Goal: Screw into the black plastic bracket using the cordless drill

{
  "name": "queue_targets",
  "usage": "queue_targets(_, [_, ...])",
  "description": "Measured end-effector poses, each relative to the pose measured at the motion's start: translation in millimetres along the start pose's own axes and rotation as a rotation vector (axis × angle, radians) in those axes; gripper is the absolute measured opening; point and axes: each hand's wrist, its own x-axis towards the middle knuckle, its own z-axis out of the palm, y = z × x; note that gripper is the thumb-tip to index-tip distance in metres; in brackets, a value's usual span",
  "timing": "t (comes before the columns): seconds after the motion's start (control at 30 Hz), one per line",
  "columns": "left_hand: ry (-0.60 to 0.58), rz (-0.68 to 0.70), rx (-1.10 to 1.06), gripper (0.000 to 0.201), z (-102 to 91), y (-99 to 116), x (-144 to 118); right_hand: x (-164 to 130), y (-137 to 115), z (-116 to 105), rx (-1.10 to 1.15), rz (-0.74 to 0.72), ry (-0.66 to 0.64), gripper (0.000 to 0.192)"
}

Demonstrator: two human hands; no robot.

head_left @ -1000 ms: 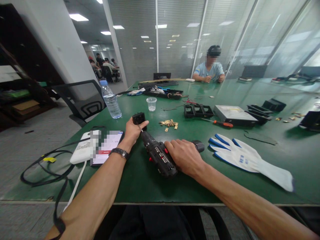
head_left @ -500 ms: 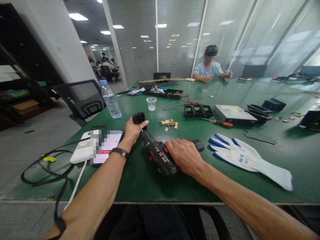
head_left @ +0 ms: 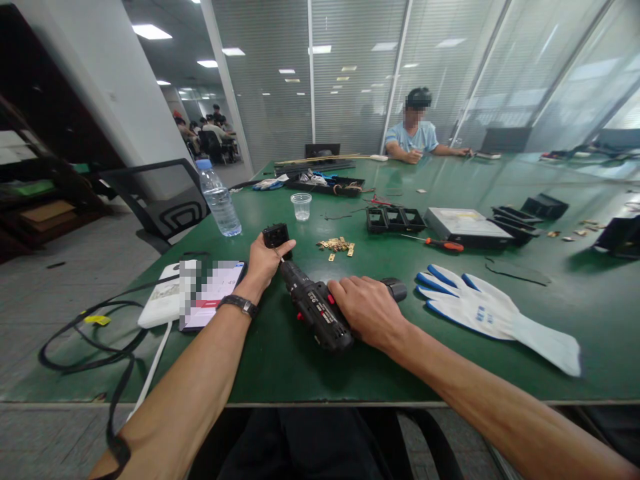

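My right hand [head_left: 373, 310] is wrapped round the handle of a black cordless drill [head_left: 320, 313], which lies on its side low over the green table [head_left: 400, 373]. Its thin bit [head_left: 283, 263] points away to the left, at a small black plastic part [head_left: 276, 236]. That part is gripped by my left hand [head_left: 265, 263], thumb along its near side. Whether the bit touches a screw is too small to tell. Just right of the part lies a loose pile of small brass-coloured plates and screws [head_left: 337, 246].
A clear plastic cup [head_left: 301, 208] and a water bottle [head_left: 220, 200] stand beyond my left hand. A phone [head_left: 215, 293] and white power bank [head_left: 170, 293] lie left. Rightward are a white glove [head_left: 475, 310], screwdriver [head_left: 445, 245], black tray [head_left: 395, 220] and metal drive [head_left: 465, 227]. Another person [head_left: 413, 133] sits opposite.
The view has shifted slightly. My hands, the drill and the black part keep the same arrangement. Across the table, the other person's hand has lowered to the tabletop.
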Motion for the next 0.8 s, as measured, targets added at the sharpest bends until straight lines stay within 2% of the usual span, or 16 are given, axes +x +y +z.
queue_targets(0.2, [-0.005,-0.006,-0.016,0.055,0.2,1.7,-0.5,0.5,-0.4,-0.6,-0.009,0.009,-0.031,0.016])
queue_targets(0.8, [-0.004,-0.030,-0.019,0.058,0.5,2.9,-1.3,-0.4,-1.1,-1.4,0.003,0.008,-0.018,0.013])
